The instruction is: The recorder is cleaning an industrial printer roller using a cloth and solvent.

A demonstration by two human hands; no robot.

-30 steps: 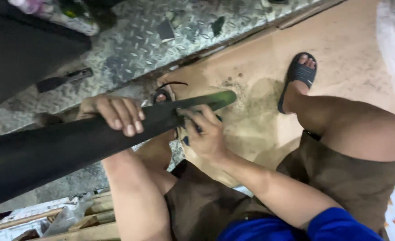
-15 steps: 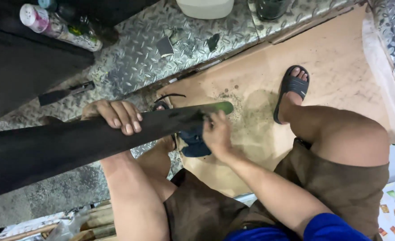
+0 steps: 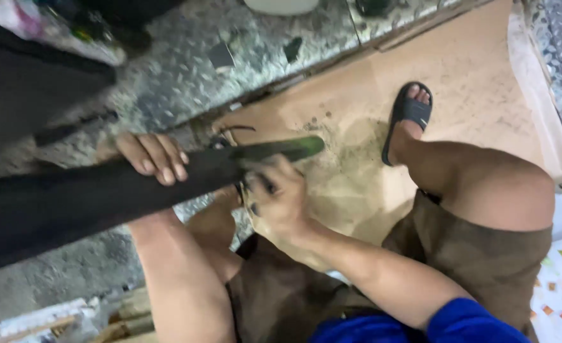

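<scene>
Fingers of the right hand (image 3: 279,198) now curl against the dark panel (image 3: 103,197).

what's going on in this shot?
A seated person steadies a long dark panel across their knees, left hand gripping its upper edge. The right hand presses at the panel's narrow green tip; whether it holds a tool is too blurred to tell. Below lies brown cardboard on a metal tread-plate floor, one foot in a black sandal.
</scene>
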